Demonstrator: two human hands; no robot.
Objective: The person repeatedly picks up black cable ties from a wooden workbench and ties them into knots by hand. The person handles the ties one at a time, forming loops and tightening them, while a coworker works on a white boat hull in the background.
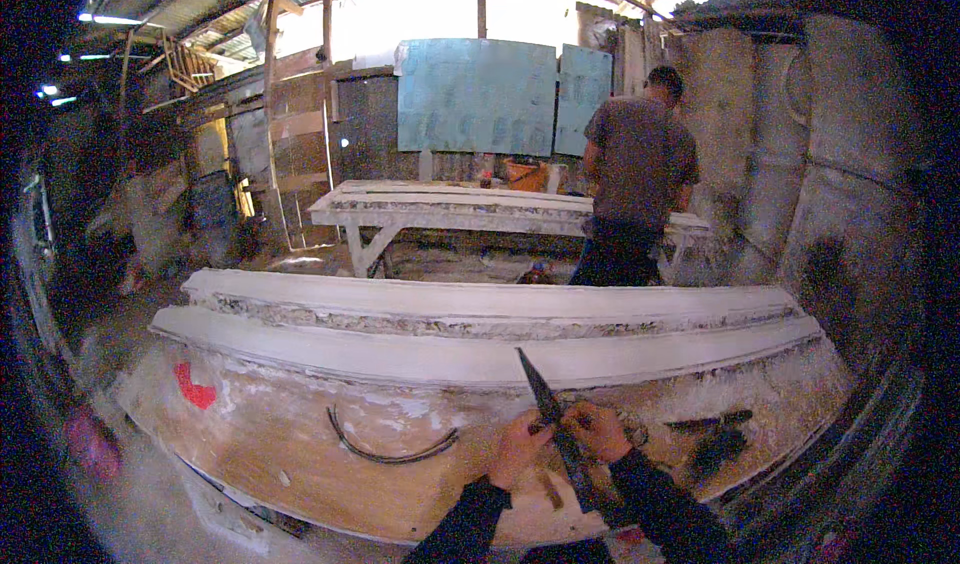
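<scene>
A long, dark, tapered blade (541,389) slants over the near side of the workbench, its narrow tip pointing away toward the white mouldings. My left hand (517,450) is closed on the blade's left edge, about midway along it. On the other side my right hand (597,432) has its fingers pinched together close against the blade; what is between them is too small to make out. Dark thin loops, perhaps wire, show beside my right hand. Two long white mouldings (440,355) lie across the bench beyond my hands.
The wooden bench top (290,439) carries a curved dark cable (385,457), a red scrap (193,388) and a dark brush-like object (718,450). Further off stands a second white-stained bench (450,220) with an orange bucket (526,175) behind it. A person (642,169) stands there, back turned.
</scene>
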